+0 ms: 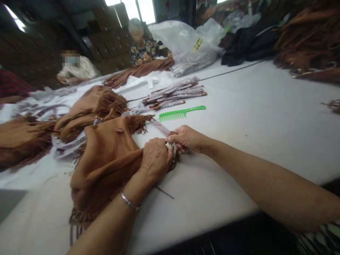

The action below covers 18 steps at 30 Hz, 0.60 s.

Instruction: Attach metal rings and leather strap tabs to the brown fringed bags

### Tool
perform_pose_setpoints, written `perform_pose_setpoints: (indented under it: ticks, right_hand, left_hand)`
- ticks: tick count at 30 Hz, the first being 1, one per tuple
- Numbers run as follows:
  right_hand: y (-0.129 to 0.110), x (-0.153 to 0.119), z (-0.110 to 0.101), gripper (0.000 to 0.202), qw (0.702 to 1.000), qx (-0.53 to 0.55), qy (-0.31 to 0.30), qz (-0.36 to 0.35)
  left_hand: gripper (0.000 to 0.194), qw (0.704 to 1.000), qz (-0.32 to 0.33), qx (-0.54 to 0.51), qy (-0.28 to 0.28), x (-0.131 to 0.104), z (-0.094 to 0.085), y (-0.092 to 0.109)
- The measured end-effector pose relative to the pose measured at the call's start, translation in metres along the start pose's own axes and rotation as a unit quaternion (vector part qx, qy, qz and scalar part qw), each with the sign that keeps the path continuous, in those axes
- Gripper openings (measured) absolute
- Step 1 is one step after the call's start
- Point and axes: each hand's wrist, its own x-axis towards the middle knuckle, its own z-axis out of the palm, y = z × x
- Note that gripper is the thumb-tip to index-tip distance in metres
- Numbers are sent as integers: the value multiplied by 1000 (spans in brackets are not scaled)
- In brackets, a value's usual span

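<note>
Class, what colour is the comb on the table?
The comb is bright green all over, handle and teeth alike; it shows best in the head view.

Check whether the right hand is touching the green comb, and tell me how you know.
Apart. The head view shows a strip of white tabletop between the right hand and the green comb.

Mid-frame: one end of the tan-brown fringed cloth [108,145] hidden under the bare left hand [156,156]. Pale, shiny flat strip [160,127] lost from sight inside the bare right hand [190,138]. Left forearm [111,219] cut by bottom edge, right forearm [255,177] by right edge. Upper centre: print on small yellow label [198,44] illegible. Upper right: reddish-brown fringed heap [310,39] cropped. Far left: red-dark plaid sleeve [13,83] cropped, blurred.
</note>
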Motion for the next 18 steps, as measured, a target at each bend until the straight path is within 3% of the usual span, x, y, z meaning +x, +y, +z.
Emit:
perform_pose_setpoints:
  ticks: [3, 8, 11, 15, 18]
  right_hand:
    - [-2, -3, -5, 12, 1000, -19, 2, -14]
    - [-11, -12, -30, 19, 985, -98, -135, -55]
    - [-15, -15, -41, 17, 970, -146, -186, -53]
    - [-13, -13, -38, 15, 942, -254, -218, -36]
    - [-8, -11, -31, 17, 937, -275, -214, -21]
  left_hand:
    - [24, 1000, 7, 17, 7, 0, 1, 0]
    - [25, 1000, 6, 15, 0, -1, -3, 0]
    - [28, 1000, -8, -1, -9, 1, -3, -3]
    - [31, 1000, -16, -8, -11, 2, -1, -5]
    - [32, 1000, -13, 4, -9, 2, -1, -4]
